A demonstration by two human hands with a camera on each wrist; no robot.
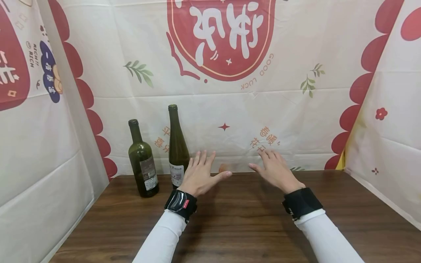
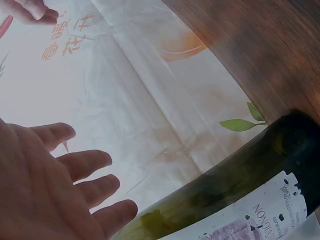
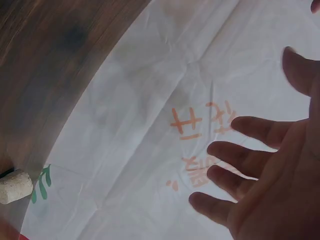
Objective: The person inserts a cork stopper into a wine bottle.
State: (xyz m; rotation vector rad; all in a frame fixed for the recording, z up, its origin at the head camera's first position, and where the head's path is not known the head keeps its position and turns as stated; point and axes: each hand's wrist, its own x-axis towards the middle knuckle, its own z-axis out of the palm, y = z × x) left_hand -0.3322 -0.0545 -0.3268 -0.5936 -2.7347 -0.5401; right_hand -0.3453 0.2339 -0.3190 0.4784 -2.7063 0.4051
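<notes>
My left hand (image 1: 199,176) is held over the table with its fingers spread and nothing in it. It overlaps the lower part of a tall, slim green wine bottle (image 1: 178,142), which stands upright with a pale label. In the left wrist view that bottle (image 2: 210,195) lies close beside the fingers. Left of it stands a shorter, broader green wine bottle (image 1: 140,160) with a grey and white label. On the other side, my right hand (image 1: 275,171) hovers with fingers straight and holds nothing. A cork-like piece (image 3: 15,186) shows at the left edge of the right wrist view.
Both bottles stand on a dark wooden table (image 1: 243,226), near its back left corner. A printed white cloth (image 1: 223,109) hangs along the back edge, with more cloth (image 1: 394,153) at the sides.
</notes>
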